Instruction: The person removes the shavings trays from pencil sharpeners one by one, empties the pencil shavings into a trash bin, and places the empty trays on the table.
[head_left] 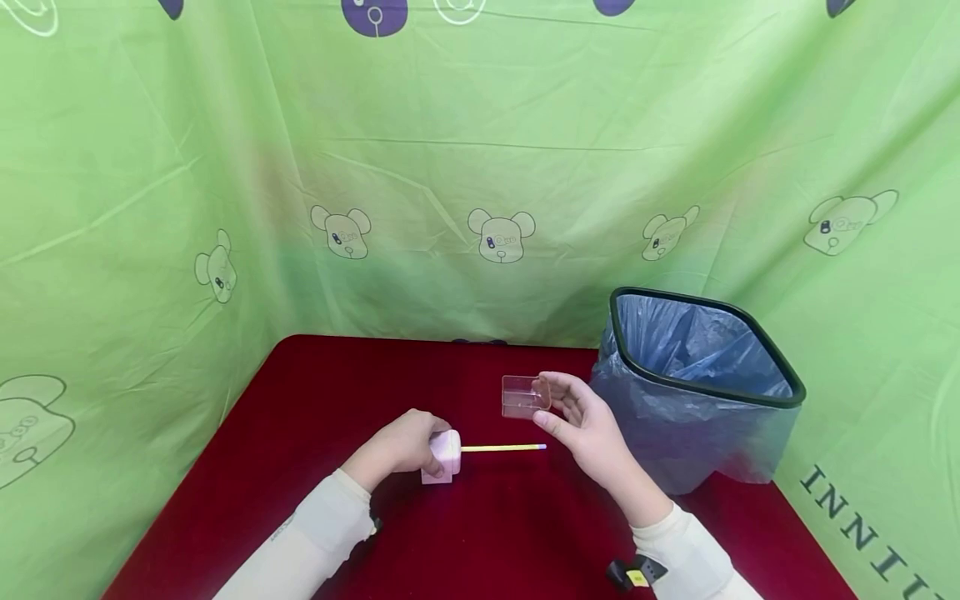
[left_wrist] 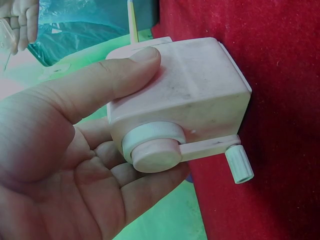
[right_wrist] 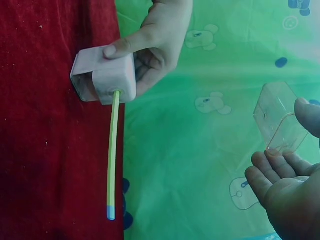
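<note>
My left hand (head_left: pixel 405 442) grips a pale pink crank pencil sharpener (head_left: pixel 448 452) over the red table, thumb on one face. A yellow pencil (head_left: pixel 502 448) with a blue end sticks out of it, pointing right. In the left wrist view, the crank handle (left_wrist: pixel 240 164) faces the palm side. An open cavity (right_wrist: pixel 86 86) shows in the sharpener's body in the right wrist view. Above and right of the pencil, my right hand (head_left: pixel 588 425) pinches a clear plastic drawer (head_left: pixel 517 397) between thumb and fingers, apart from the sharpener. Whether the drawer holds shavings I cannot tell.
A black-rimmed waste bin (head_left: pixel 675 433) lined with a bluish translucent bag stands at the right, just beyond my right hand. Red cloth covers the table (head_left: pixel 390 375). Green curtain (head_left: pixel 450 167) with bear prints surrounds its back and sides.
</note>
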